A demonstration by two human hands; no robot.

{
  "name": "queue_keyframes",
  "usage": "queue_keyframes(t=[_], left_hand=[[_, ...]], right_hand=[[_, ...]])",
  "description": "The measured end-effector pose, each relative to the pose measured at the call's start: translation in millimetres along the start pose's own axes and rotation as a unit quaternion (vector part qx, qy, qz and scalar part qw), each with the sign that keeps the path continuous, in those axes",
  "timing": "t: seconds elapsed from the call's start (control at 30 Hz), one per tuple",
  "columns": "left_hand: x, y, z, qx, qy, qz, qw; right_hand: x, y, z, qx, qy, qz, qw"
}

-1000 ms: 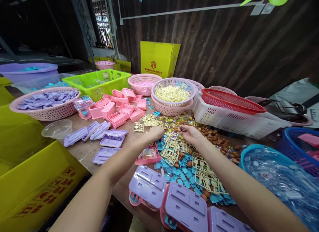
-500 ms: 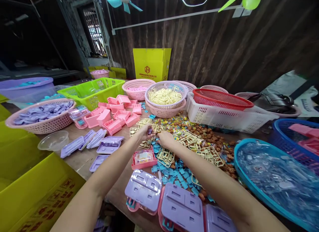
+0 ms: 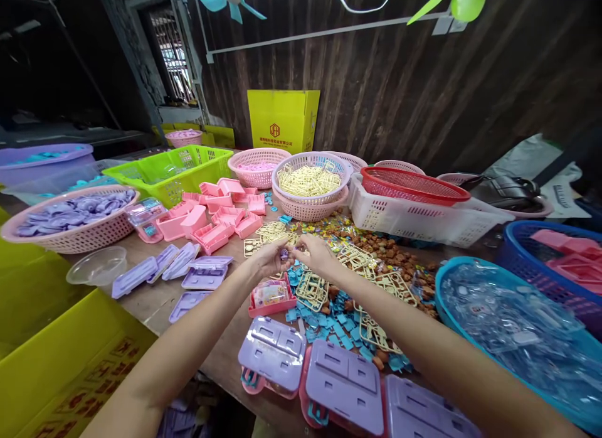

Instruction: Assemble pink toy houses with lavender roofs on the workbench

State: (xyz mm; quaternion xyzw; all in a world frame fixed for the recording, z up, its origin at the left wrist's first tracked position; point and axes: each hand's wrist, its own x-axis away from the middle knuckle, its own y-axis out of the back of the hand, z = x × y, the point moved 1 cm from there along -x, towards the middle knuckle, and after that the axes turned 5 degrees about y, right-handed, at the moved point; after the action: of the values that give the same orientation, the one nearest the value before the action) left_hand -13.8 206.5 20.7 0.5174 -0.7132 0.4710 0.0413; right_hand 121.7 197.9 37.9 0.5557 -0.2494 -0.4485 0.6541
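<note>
In the middle of the table my left hand (image 3: 269, 258) is closed around a small purple piece (image 3: 284, 254), mostly covered by the fingers. My right hand (image 3: 318, 255) meets it from the other side, fingertips pinched close to the piece; what they grip is too small to make out. Below the hands lies a pink box (image 3: 273, 309) with a clear packet (image 3: 271, 293) inside. Cream plastic part frames (image 3: 313, 292) and blue plastic pieces (image 3: 336, 328) spread under and beside my right hand. Pink trays (image 3: 214, 237) and purple lids (image 3: 207, 273) lie to the left.
Purple-lidded cases (image 3: 345, 384) line the near edge. Behind stand a basket of cream parts (image 3: 288, 196), a green crate (image 3: 164, 186) and a white crate (image 3: 399, 217). A blue tub (image 3: 442, 300) of clear parts is at right; a yellow carton (image 3: 70, 369) at left.
My right hand has risen slightly and come up to the left hand's fingertips. The left hand still holds the purple piece and has turned a little. The view has shifted slightly.
</note>
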Motion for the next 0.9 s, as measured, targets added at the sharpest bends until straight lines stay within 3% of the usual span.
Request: queue_keyframes(t=[0.17,0.27,0.37,0.47,0.57,0.67,0.77,0.9], left_hand=[[44.4,-48.8,37.4,0.014,-0.018,0.052,0.998],[76.7,-77.6,67.2,0.035,-0.023,0.096,0.994],[106.0,-95.9,105.2,0.01,0.018,0.139,0.99],[125.4,-101.7,153.9,-0.043,0.083,0.181,0.979],[134.7,-103.2,206.4,-0.082,0.144,0.228,0.959],[138.7,-107.3,247.9,-0.11,0.14,0.238,0.955],[141.9,-111.4,272.7,-0.155,0.128,0.221,0.954],[143.0,-108.9,290.9,-0.201,0.202,0.206,0.936]], right_hand=[[55.4,47.3,31.3,-0.015,0.039,-0.039,0.998],[99.1,71.4,37.7,-0.09,0.053,-0.069,0.992],[154.9,91.2,37.2,-0.193,0.036,-0.119,0.973],[219.8,99.4,41.0,-0.225,-0.009,-0.198,0.954],[281.0,84.0,52.6,-0.212,-0.045,-0.258,0.941],[326.6,48.2,64.1,-0.178,-0.028,-0.273,0.945],[356.3,14.5,67.9,-0.11,-0.008,-0.281,0.953],[380.2,-3.2,68.2,-0.128,-0.009,-0.25,0.96]])
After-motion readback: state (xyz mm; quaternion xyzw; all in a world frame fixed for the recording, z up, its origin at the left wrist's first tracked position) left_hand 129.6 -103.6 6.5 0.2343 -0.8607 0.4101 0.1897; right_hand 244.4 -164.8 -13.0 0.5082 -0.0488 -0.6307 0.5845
